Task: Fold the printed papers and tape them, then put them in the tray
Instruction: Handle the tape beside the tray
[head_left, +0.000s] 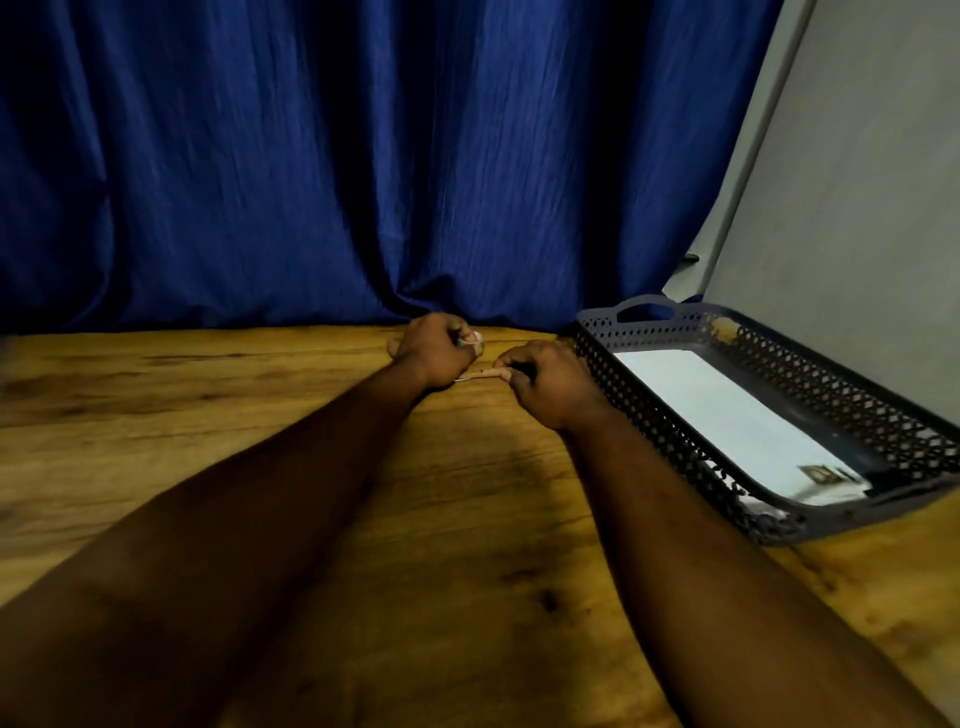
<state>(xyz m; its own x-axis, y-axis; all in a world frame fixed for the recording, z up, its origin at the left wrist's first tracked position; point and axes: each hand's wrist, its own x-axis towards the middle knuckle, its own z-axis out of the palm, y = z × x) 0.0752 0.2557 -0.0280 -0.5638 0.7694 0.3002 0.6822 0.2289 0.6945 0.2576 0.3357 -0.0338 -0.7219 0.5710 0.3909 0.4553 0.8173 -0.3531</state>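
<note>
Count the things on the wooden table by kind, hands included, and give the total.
2 hands: left hand, right hand
1 tray
1 white paper in the tray
1 tape strip, held by both hands
Total: 5

White paper (727, 410) flat in grey tray (640, 411)

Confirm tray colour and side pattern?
Dark grey tray, its sides perforated in a lattice of small holes. Shows in the head view.

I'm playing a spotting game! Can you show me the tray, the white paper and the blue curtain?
tray (670, 441): head view, on its holey near wall.
white paper (727, 410): head view, middle of the sheet lying in the tray.
blue curtain (363, 156): head view, a fold near its middle.
</note>
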